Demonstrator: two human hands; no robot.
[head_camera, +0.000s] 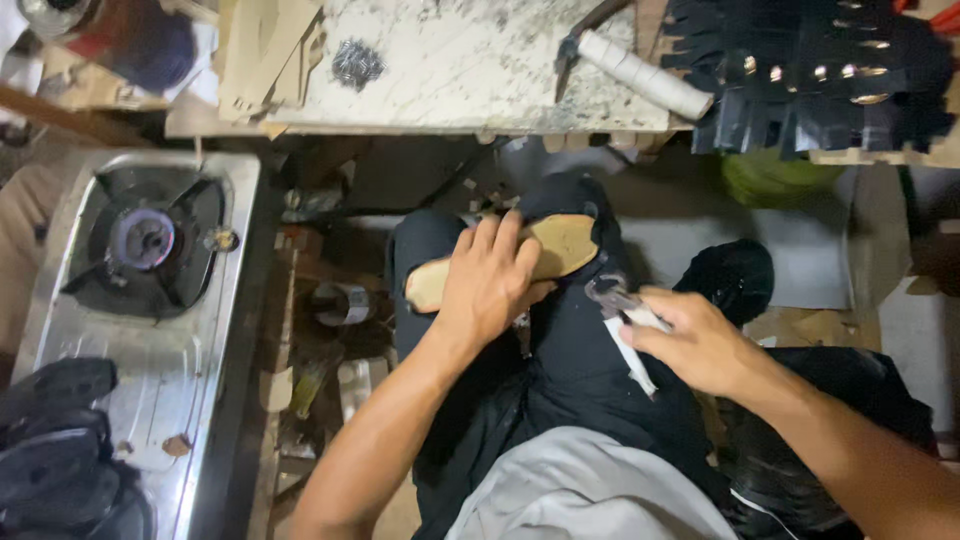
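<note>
The work appears to be at an early or middle stage: the tan sole (545, 250) is already set on the person's knee and steadied, and a tool is in hand, but the tool does not touch the sole, so any trimming or scraping of it seems not yet under way at this moment. The left hand (490, 280) lies flat over the middle of the sole, fingers spread and pressed down, pinning it against the dark trousers (570, 370) rather than gripping it. The right hand (700, 345) is closed around a small metal tool with a pale handle (628, 325); its metal head points toward the sole and stands near the sole's wider end, just apart from it. The sole is flat, foot-shaped and light tan, with a matt, slightly rough face; one end shows left of the hand, the broader end to the right. Whether its edge is finished cannot be told. A steel gas stove (150, 300) stands at the left, a marble slab (480, 60) lies ahead, and black cut pieces (810, 75) rest at the upper right.
</note>
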